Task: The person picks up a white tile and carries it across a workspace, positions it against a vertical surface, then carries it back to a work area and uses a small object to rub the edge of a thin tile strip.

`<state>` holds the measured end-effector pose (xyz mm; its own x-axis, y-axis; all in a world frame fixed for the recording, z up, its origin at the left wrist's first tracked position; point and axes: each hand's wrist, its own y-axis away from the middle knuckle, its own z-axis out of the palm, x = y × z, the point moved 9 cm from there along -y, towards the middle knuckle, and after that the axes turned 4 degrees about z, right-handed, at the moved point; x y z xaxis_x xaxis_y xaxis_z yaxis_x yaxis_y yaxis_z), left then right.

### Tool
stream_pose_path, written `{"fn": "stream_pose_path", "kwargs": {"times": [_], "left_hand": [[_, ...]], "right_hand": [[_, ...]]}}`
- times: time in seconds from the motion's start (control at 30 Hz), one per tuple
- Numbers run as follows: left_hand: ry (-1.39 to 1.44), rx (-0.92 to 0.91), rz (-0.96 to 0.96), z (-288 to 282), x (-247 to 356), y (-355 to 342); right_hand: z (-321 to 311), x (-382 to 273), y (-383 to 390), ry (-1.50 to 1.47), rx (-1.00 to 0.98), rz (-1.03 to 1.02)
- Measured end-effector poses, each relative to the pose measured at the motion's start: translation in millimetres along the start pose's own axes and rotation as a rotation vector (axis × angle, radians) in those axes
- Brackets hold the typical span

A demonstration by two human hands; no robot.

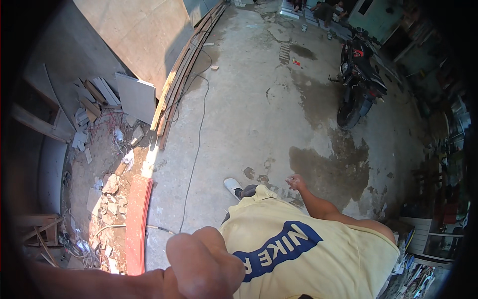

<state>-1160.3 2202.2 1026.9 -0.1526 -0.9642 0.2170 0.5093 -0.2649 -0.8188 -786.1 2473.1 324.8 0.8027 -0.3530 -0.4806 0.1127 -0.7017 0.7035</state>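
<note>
My left hand [204, 256] is large and close at the bottom, raised in front of my pale yellow shirt [318, 254], with its fingers curled; anything inside them is hidden. Lower down, my right hand [294, 182] hangs beside my body over the concrete floor [249, 99], fingers loosely bent and apart, with pale dust on them and nothing visible held. My shoe [232, 186], white or light grey, shows just below the shirt.
Long planks [172, 94], leaning boards [134, 99], a red sheet stack [137, 224] and rubble [112, 199] line the left. A cable [198, 149] crosses the floor. A black motorbike [358, 79] stands right; people [326, 12] are at the far end.
</note>
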Motion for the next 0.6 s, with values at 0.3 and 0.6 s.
{"fn": "stream_pose_path", "kwargs": {"times": [0.3,0.6], "left_hand": [[0.033,-0.007,-0.048,-79.9,-80.7,-56.3],[-0.330,0.732,-0.217,-373.1,-57.2,-15.8]], "right_hand": [[35.9,-147.4,-65.7,0.065,-0.059,-0.057],[108.2,-299.3,-104.8,0.153,-0.104,-0.210]]}}
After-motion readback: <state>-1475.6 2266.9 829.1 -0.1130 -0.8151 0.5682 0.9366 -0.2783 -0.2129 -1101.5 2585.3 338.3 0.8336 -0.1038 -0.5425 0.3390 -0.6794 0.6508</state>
